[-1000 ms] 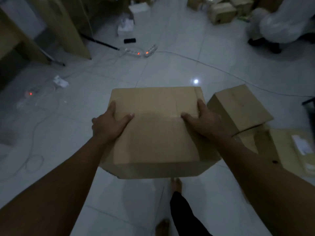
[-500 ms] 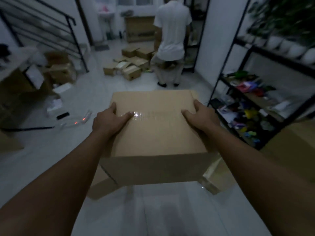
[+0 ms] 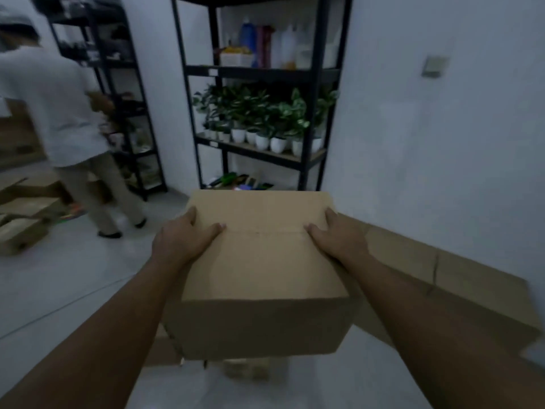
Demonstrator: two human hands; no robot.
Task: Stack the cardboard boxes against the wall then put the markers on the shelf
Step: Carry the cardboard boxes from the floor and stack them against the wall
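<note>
I hold a closed brown cardboard box [image 3: 262, 270] off the floor in front of me. My left hand [image 3: 184, 242] grips its left top edge and my right hand [image 3: 337, 239] grips its right top edge. To the right, a larger cardboard box [image 3: 460, 284] lies along the white wall [image 3: 442, 143]. Straight ahead stands a black metal shelf [image 3: 312, 113] with potted plants, bottles, and colourful items on its lowest level, partly hidden behind the held box. No markers can be made out.
A person in a white shirt [image 3: 56, 113] stands at the left beside a second black shelf [image 3: 129, 113]. Several cardboard boxes [image 3: 23, 219] lie on the tiled floor [image 3: 73, 284] at the far left. More cardboard shows under the held box.
The view has swung up and to the right, from the floor to the shelf and wall. Both hands have kept the same hold on the box, which is now lifted.
</note>
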